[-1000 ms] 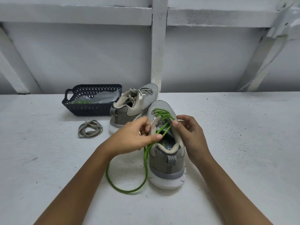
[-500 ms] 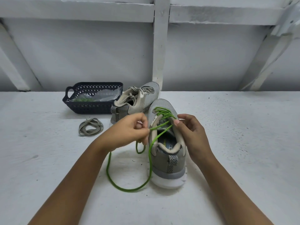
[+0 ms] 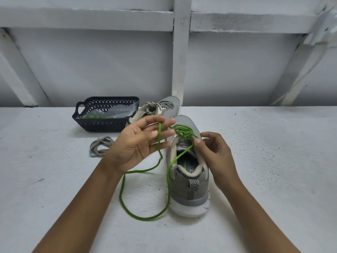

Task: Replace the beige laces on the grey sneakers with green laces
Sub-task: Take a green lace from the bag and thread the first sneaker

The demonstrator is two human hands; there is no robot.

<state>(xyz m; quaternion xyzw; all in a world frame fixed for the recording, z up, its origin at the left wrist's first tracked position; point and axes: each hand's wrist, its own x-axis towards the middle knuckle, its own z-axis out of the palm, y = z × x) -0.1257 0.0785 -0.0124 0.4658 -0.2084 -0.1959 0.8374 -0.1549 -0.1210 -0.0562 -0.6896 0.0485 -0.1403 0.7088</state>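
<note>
The near grey sneaker stands heel toward me, with a green lace threaded through its front eyelets. My right hand pinches the sneaker's right collar edge by the top eyelet, where one lace end comes out. That end loops over the table and rises to my left hand. The left hand is spread, palm toward me, and the lace runs across its straight fingers. A second grey sneaker with beige laces stands behind. A removed beige lace lies to the left.
A dark blue plastic basket holding a clear bag with green lace sits at the back left. A white post and wall close off the back of the white table.
My left hand rose from the sneaker's left side and spread its fingers, drawing the green lace upward; the loop on the table shifted. My right hand stayed at the sneaker's collar.
</note>
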